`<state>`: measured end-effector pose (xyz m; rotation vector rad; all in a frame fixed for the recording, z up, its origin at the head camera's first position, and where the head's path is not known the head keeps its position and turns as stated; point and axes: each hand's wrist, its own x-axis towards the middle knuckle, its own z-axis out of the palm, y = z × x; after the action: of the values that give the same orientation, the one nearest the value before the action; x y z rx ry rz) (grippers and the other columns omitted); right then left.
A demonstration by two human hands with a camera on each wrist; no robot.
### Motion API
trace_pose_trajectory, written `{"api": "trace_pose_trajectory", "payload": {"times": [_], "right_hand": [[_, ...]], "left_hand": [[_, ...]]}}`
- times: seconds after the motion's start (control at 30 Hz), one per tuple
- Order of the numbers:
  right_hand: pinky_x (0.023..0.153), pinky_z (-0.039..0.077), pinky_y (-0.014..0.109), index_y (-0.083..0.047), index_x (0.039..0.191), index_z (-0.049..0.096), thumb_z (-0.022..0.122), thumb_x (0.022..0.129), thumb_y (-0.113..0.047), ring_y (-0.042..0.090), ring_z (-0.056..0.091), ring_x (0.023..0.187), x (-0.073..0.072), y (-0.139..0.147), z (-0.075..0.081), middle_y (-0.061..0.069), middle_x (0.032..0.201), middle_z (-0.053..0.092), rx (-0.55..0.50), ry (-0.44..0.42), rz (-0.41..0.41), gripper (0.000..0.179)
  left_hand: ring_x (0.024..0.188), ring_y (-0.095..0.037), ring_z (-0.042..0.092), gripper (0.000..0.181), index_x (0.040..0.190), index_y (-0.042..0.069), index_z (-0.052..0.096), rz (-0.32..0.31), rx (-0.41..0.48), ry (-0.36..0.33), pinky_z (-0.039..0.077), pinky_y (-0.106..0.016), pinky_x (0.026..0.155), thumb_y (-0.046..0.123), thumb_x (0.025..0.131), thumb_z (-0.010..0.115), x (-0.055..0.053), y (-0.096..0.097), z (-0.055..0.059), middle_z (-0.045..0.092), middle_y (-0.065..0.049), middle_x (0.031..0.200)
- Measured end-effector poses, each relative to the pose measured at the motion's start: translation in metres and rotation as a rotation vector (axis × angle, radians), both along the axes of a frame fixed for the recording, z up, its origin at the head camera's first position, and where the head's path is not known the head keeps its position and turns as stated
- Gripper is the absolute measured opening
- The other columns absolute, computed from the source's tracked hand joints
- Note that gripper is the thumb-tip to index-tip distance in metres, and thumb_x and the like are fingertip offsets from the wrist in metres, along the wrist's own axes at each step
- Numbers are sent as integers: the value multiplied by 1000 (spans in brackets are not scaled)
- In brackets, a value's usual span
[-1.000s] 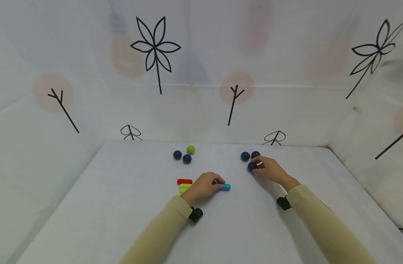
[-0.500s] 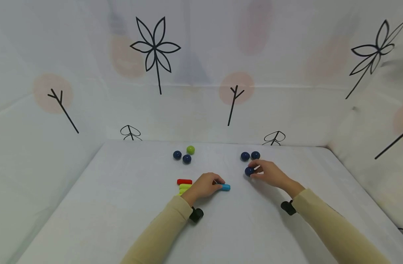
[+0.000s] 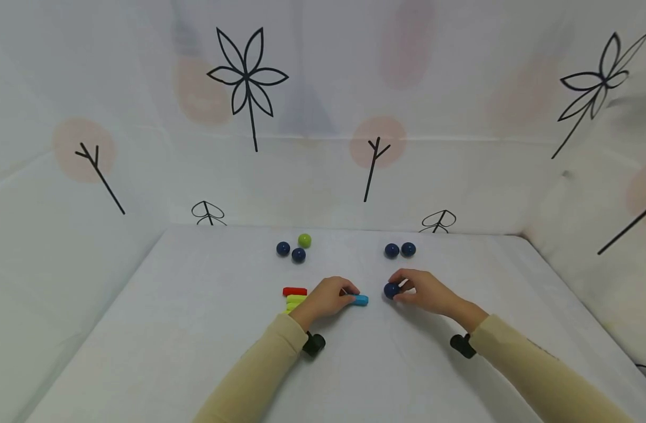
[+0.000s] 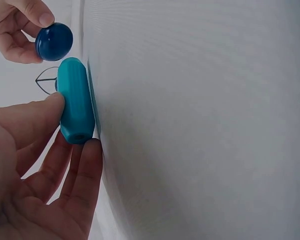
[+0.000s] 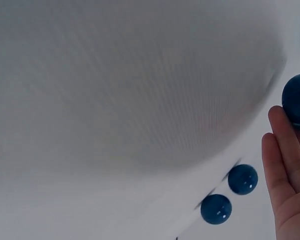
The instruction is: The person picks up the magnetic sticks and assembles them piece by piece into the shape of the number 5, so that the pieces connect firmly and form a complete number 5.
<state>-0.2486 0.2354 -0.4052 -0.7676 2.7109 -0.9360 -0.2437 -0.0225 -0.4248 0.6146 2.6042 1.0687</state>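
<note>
My left hand (image 3: 327, 295) pinches a short, faceted light-blue stick (image 3: 361, 300) between thumb and fingers, low at the table. In the left wrist view the stick (image 4: 76, 100) stands out from the fingertips, a small dent in its near end. My right hand (image 3: 425, 289) grips a glossy dark-blue ball (image 3: 391, 291) just right of the stick, with a gap between them. Beyond the left hand lie a red stick (image 3: 294, 291) and several yellow-green sticks (image 3: 296, 299), partly hidden by the left wrist.
Two dark-blue balls (image 3: 400, 249) sit side by side behind the right hand. Further left at the back are two more dark-blue balls (image 3: 291, 252) and a green ball (image 3: 304, 240). White cloth covers the table (image 3: 159, 329) and the patterned wall behind.
My right hand has drawn the dark-blue ball away from the two back balls, toward me and leftward, nearer the blue stick. The left hand stays in place.
</note>
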Motion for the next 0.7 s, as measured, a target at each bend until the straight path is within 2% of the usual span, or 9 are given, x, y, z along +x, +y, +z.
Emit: {"api": "trace_pose_trajectory", "payload": {"times": [0.4, 0.7], "right_hand": [[87, 55, 43, 2, 115, 62, 73, 88, -5, 23, 67, 96, 10, -6, -2, 14, 113, 66, -32, -24, 66, 30], [83, 55, 32, 2, 115, 62, 72, 89, -4, 22, 67, 95, 11, -11, -3, 13, 113, 66, -45, -14, 120, 29]], "left_hand": [[96, -16, 57, 19, 115, 8, 71, 5, 0, -11, 48, -33, 92, 10, 99, 62, 0, 1, 1, 67, -2, 108], [97, -17, 58, 19, 115, 8, 71, 2, 1, -7, 48, -34, 93, 10, 98, 63, 2, 2, 4, 67, -2, 109]]}}
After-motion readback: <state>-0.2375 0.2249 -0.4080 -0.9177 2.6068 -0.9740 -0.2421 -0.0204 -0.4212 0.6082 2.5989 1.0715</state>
